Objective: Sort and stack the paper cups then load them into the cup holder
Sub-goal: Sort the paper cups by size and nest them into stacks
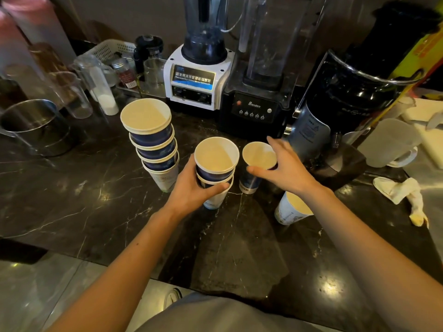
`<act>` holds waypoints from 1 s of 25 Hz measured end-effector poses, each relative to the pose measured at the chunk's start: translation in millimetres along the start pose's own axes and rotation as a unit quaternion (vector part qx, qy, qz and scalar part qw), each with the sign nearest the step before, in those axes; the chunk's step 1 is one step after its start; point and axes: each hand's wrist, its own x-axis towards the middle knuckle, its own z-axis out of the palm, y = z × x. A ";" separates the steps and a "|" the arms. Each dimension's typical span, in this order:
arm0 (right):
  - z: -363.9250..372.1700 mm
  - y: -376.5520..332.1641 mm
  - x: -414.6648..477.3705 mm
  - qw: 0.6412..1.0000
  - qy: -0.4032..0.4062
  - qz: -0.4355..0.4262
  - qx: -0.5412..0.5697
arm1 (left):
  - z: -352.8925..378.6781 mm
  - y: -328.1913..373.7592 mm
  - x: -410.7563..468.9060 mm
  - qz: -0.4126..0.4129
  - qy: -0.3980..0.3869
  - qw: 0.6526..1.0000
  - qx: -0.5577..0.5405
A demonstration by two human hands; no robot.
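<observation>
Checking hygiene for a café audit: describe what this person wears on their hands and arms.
The left hand and right hand are ungloved, with no rings, watch, bracelet or sleeves visible anywhere up the arms. A grey garment shows at the bottom edge.

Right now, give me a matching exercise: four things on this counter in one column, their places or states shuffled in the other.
1 tall stack
2 short stack
3 single cup
4 cloth

A held by left hand
B far right on counter
C standing free, leftmost
D rim gripped by right hand

Pairs: 1-C, 2-A, 3-D, 4-B
</observation>
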 end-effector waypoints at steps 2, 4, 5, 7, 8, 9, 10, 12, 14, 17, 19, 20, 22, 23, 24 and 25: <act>-10.8 -18.3 -3.4 0.995 0.037 -0.066 0.058 | -0.3 0.3 -1.1 -0.003 -0.003 1.000 -0.003; -14.3 -37.5 -5.4 0.986 -0.005 -0.119 0.116 | -1.0 1.2 -2.9 -0.002 -0.008 1.000 -0.012; -12.5 -45.7 -5.9 0.983 -0.041 -0.131 0.123 | -1.1 2.3 -3.8 0.000 -0.009 1.000 -0.017; -4.6 -57.6 -6.4 0.981 -0.093 -0.143 0.093 | -0.3 3.4 -5.6 0.005 -0.007 1.000 -0.026; -1.2 -60.6 -5.9 0.982 -0.094 -0.150 0.070 | 0.8 4.3 -6.4 0.010 -0.004 0.999 -0.031; 2.0 -63.4 -5.4 0.983 -0.083 -0.157 0.054 | 0.9 4.2 -7.2 0.012 -0.003 0.999 -0.035; 4.2 -67.0 -4.5 0.983 -0.069 -0.161 0.045 | -0.5 3.7 -7.7 0.012 0.000 0.999 -0.038; 4.9 -66.3 -4.3 0.987 -0.046 -0.147 0.051 | 0.2 1.8 -5.9 0.010 -0.007 0.999 -0.044; 9.8 -65.8 -3.0 0.986 -0.011 -0.134 0.099 | -1.3 -2.3 -5.6 0.008 -0.012 0.999 -0.043; 5.3 -66.6 -1.1 0.981 0.028 -0.154 0.114 | 2.7 -3.8 -4.2 0.010 -0.001 0.999 -0.036; 2.2 -72.2 -1.0 0.982 -0.031 -0.184 0.029 | 4.2 -2.8 0.0 0.020 0.004 0.999 -0.040; 1.4 -73.1 -1.6 0.982 -0.046 -0.184 0.001 | 5.8 -2.0 2.3 0.023 0.001 0.999 -0.043; 4.5 -75.1 -1.3 0.980 -0.062 -0.189 0.001 | 4.5 -2.2 5.1 0.020 -0.001 0.999 -0.041; 4.9 -76.4 -1.4 0.978 -0.075 -0.195 -0.001 | 4.2 -2.5 5.9 0.023 0.002 0.999 -0.042; 7.2 -76.3 -2.7 0.978 -0.081 -0.194 0.002 | 4.1 -3.2 6.1 0.022 -0.001 0.999 -0.041; 9.0 -77.1 -2.8 0.978 -0.079 -0.191 0.010 | 3.5 -3.6 6.5 0.022 -0.003 0.999 -0.041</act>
